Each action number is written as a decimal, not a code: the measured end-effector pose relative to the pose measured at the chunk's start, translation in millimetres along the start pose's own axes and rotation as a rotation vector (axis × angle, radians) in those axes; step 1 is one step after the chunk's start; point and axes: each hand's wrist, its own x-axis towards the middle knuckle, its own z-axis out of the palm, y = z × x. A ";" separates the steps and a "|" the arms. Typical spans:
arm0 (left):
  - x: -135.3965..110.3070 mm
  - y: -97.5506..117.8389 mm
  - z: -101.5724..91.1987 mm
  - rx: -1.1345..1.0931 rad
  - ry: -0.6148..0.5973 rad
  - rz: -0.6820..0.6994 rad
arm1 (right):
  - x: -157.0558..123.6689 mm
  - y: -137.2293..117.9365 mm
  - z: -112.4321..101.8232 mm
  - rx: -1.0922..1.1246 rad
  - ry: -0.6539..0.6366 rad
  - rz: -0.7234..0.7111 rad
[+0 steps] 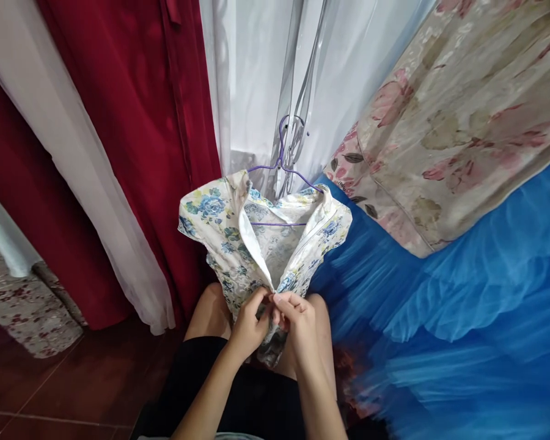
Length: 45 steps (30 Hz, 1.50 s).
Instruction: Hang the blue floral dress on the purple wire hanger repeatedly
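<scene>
A white dress with blue flowers and green leaves (229, 244) hangs on a purple wire hanger (280, 146) in front of my knees. Its front opening is spread in a V from the collar down to my fingers. At the bottom of that V, my left hand (253, 321) pinches the edge of the cloth. My right hand (296, 315) is closed on the opposite edge, fingertips touching the left ones. Whatever fastener lies between the fingertips is too small to make out. The lower part of the dress hangs between my legs, partly hidden by my hands.
Dark red cloth (142, 122) and a sheer pale panel (87, 153) hang at the left. White fabric with ribbons (252, 79) hangs behind the hanger. On the right are a pink floral garment (440, 134) and blue tulle (440, 318). The floor is red tile (50, 397).
</scene>
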 end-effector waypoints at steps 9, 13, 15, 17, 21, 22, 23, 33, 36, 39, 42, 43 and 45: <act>3.8 -27.3 -25.1 0.086 -0.042 -0.032 | 105.5 -109.6 53.8 0.306 -0.141 0.041; 2.2 -45.2 -29.0 0.121 -0.089 -0.051 | 120.0 -144.5 67.8 0.380 -0.167 0.110; 4.3 -46.3 -31.2 0.140 -0.098 -0.057 | 116.5 -145.2 67.8 0.358 -0.185 0.055; 14.1 -36.8 -36.3 0.159 -0.084 -0.037 | 109.4 -137.7 66.0 0.290 -0.185 -0.057; 63.4 22.2 -58.2 0.170 0.085 0.157 | 95.1 -122.2 62.6 0.114 -0.110 -0.248; 80.3 42.7 -65.1 0.185 0.152 0.241 | 92.4 -121.3 62.0 0.091 -0.104 -0.260; 97.9 63.3 -71.9 0.201 0.194 0.335 | 90.3 -121.8 61.5 0.077 -0.108 -0.269; 183.8 155.8 -91.4 0.581 0.176 0.691 | 116.7 -105.1 59.5 0.065 -0.153 -0.310; 195.2 149.2 -122.0 0.342 0.417 0.618 | 122.8 -78.3 55.4 -0.012 -0.122 -0.239; 214.1 119.1 -165.7 -0.081 0.648 0.346 | 113.1 -62.6 47.7 -0.045 -0.159 -0.211; 221.9 72.4 -189.5 -0.626 0.807 -0.145 | 96.7 -61.3 45.4 -0.055 -0.226 -0.204; 219.3 56.8 -189.0 -0.721 0.803 -0.281 | 92.3 -61.9 45.9 -0.048 -0.243 -0.198; 206.8 29.6 -176.1 -0.783 0.726 -0.449 | 87.1 -60.2 46.2 0.004 -0.254 -0.158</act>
